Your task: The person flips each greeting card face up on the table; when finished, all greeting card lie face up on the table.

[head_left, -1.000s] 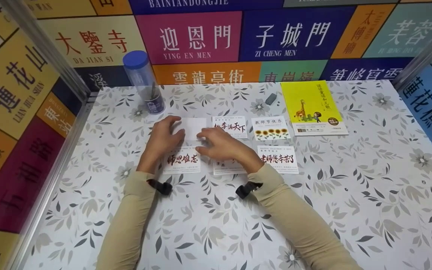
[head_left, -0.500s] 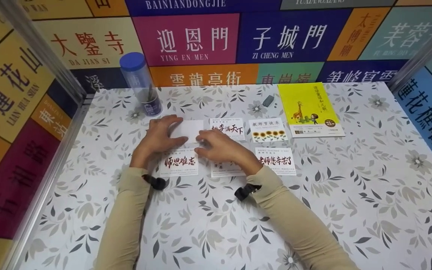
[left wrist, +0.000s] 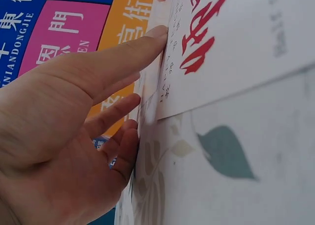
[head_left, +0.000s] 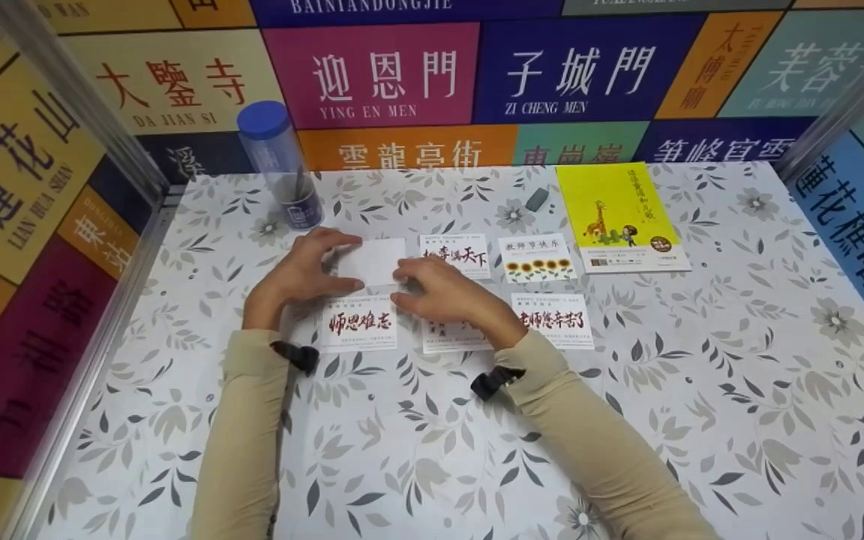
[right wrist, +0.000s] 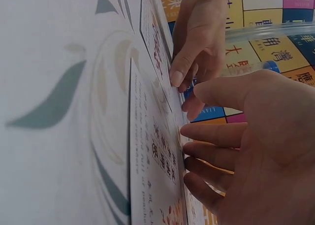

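Observation:
A blank white card [head_left: 378,260] lies on the floral tablecloth [head_left: 432,442] among several printed greeting cards. My left hand [head_left: 331,262] touches its left end, with the thumb at the lower edge and the forefinger at the upper edge. My right hand [head_left: 411,285] rests its fairly straight fingertips [head_left: 400,279] on the card's lower right corner and covers part of a printed card [head_left: 453,337]. A card with red calligraphy [head_left: 359,324] lies just below my left hand. In the left wrist view the thumb [left wrist: 133,50] reaches the edge of the red-lettered card [left wrist: 231,43].
A clear tube with a blue lid [head_left: 282,166] stands behind my left hand. More cards [head_left: 538,259] [head_left: 553,320] lie to the right, then a grey eraser [head_left: 537,198] and a yellow book [head_left: 618,217]. Colourful lettered walls [head_left: 379,75] close in the table on three sides.
My left wrist and forearm have swung out to the left while the fingers stay at the white card. The right hand has barely moved.

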Tool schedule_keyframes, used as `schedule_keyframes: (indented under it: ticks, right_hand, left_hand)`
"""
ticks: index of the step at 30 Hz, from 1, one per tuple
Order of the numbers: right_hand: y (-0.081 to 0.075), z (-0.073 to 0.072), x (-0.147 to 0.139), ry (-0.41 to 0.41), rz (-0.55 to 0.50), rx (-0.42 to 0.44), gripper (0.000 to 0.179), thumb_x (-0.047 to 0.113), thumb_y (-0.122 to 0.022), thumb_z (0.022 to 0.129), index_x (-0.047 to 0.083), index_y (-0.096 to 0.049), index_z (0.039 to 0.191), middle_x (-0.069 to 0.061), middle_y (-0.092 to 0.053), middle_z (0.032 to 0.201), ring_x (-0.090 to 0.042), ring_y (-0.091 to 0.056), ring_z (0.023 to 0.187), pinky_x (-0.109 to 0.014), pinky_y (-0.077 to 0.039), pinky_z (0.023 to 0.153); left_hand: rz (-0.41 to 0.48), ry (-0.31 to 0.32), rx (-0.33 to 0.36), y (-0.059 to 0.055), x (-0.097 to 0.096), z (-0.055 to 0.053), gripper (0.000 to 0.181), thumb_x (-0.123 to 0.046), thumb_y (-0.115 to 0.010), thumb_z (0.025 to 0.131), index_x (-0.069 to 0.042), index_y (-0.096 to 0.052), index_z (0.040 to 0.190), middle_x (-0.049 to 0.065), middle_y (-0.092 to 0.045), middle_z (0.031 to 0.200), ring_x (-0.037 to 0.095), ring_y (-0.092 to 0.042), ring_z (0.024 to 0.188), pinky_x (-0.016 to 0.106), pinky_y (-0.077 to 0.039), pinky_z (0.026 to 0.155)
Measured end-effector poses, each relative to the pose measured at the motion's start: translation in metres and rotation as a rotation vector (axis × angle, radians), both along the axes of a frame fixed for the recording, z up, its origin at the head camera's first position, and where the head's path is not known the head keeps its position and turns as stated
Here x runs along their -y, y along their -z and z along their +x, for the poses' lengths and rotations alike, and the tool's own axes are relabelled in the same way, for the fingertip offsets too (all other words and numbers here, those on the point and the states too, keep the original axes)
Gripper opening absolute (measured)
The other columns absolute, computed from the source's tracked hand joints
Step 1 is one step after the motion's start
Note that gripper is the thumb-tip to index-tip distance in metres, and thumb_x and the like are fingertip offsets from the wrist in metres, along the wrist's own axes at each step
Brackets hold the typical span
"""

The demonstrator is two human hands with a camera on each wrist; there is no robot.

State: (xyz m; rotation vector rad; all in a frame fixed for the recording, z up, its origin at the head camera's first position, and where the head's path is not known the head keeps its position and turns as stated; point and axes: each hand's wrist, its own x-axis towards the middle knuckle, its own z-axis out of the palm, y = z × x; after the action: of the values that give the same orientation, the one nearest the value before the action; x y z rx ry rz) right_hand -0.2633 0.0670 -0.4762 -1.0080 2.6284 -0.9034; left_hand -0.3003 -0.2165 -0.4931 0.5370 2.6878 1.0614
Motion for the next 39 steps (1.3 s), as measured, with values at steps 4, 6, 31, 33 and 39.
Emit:
schedule_keyframes:
  ticks: [4,6,31,33,39]
  right_hand:
    - [0.000,0.000,-0.001,0.007,0.005,0.033,0.043,0.025,-0.069,0.102,-0.004,-0.069,0.133,-0.021,-0.072,0.131,-0.039,-0.065,0.121,-0.052,-0.050,0.112]
    - [-0.001,0.000,-0.002,0.006,0.004,0.060,0.046,0.025,-0.070,0.102,-0.004,-0.067,0.137,-0.021,-0.070,0.135,-0.039,-0.064,0.126,-0.051,-0.050,0.116]
    - [0.002,-0.006,-0.006,0.044,-0.124,0.116,0.047,0.024,-0.067,0.105,0.000,-0.066,0.144,-0.018,-0.067,0.146,-0.036,-0.063,0.136,-0.048,-0.048,0.119]
    - [0.003,-0.006,-0.006,0.034,-0.124,0.113,0.046,0.024,-0.067,0.105,0.000,-0.066,0.144,-0.018,-0.068,0.145,-0.036,-0.064,0.134,-0.048,-0.049,0.118]
    - [0.003,-0.005,-0.004,0.056,-0.230,0.160,0.051,0.025,-0.067,0.107,0.007,-0.059,0.153,-0.014,-0.063,0.154,-0.033,-0.064,0.135,-0.045,-0.051,0.118]
  left_hand:
    - [0.021,0.009,-0.001,0.001,0.000,-0.001,0.077,-0.025,-0.093,0.087,-0.014,-0.058,0.155,0.017,-0.052,0.156,0.039,-0.047,0.146,0.058,-0.035,0.127]
    - [0.004,0.000,0.007,0.000,0.000,0.000,0.080,-0.027,-0.093,0.086,-0.014,-0.057,0.156,0.018,-0.049,0.160,0.040,-0.044,0.148,0.060,-0.035,0.127]
    - [0.022,-0.125,-0.038,-0.011,-0.013,0.003,0.110,-0.016,-0.099,0.077,-0.018,-0.038,0.169,0.019,-0.045,0.146,0.031,-0.057,0.120,0.047,-0.052,0.107]
    - [0.111,-0.133,-0.058,-0.011,-0.012,0.004,0.105,-0.009,-0.097,0.080,-0.020,-0.040,0.168,0.019,-0.045,0.150,0.032,-0.062,0.120,0.044,-0.057,0.105]
    - [0.465,-0.109,-0.036,-0.021,-0.014,0.007,0.101,0.000,-0.091,0.084,-0.028,-0.040,0.167,0.013,-0.055,0.154,0.029,-0.071,0.118,0.031,-0.062,0.098]
